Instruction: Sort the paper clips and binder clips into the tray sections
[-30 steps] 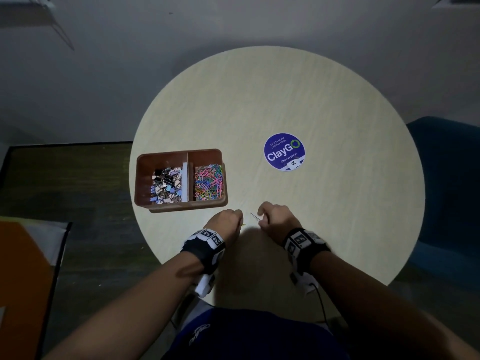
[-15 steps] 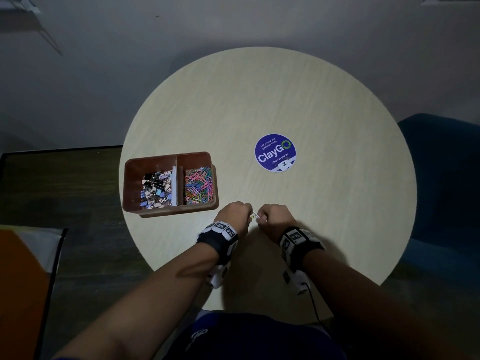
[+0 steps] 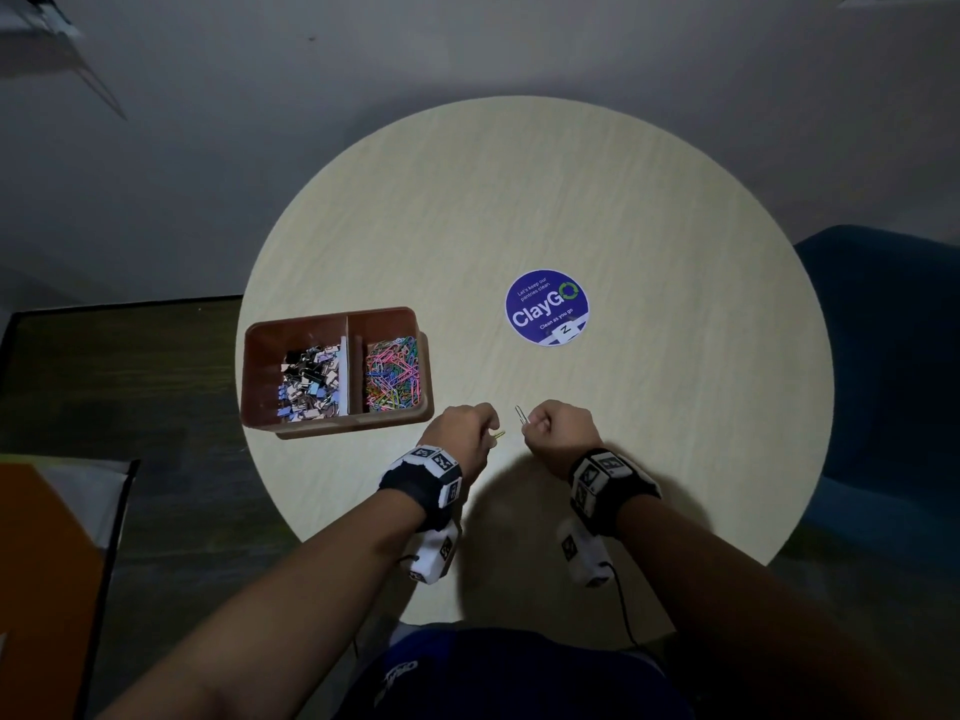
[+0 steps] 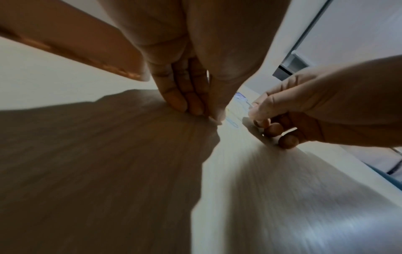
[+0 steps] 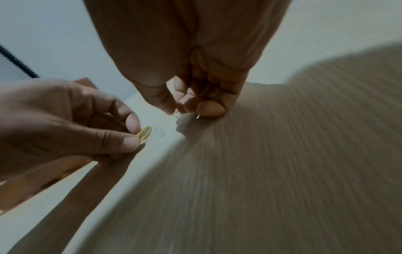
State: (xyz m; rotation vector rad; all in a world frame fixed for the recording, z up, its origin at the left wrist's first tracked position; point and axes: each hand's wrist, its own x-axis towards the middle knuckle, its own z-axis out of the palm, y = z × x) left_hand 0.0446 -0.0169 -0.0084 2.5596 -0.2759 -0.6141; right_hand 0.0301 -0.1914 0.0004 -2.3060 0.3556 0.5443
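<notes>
A: Status of the hands? Quick.

B: A yellow paper clip [image 5: 144,133] is pinched between thumb and forefinger of the left hand [image 3: 465,433]; the other fingers are curled in. A silver paper clip [image 3: 520,415] is pinched by the right hand [image 3: 558,431], fingers curled, the clip sticking up out of the grip. Both hands are held low over the round table [image 3: 675,252], close to each other but apart.

A: Tray?

B: The brown tray [image 3: 332,317] is seen just left of the left hand. Binder clips [image 3: 310,379] are piled in its left section, coloured paper clips [image 3: 392,374] in the right one. No loose clips are made out on the table, though the light is poor.

A: Risks?

B: Both held clips are judged to belong in the right section. A drop into the binder side could be caused by the divider [image 3: 347,374] being overshot, more so from the right hand, which has to be carried past the left one. A collision of the hands is possible if both are moved at once. The silver clip is held only by its end, so it could be lost in transit and skid off the near table edge.

A: Snagging?

B: Possible; whether the two clips are fully unhooked cannot be told beyond the visible gap.
</notes>
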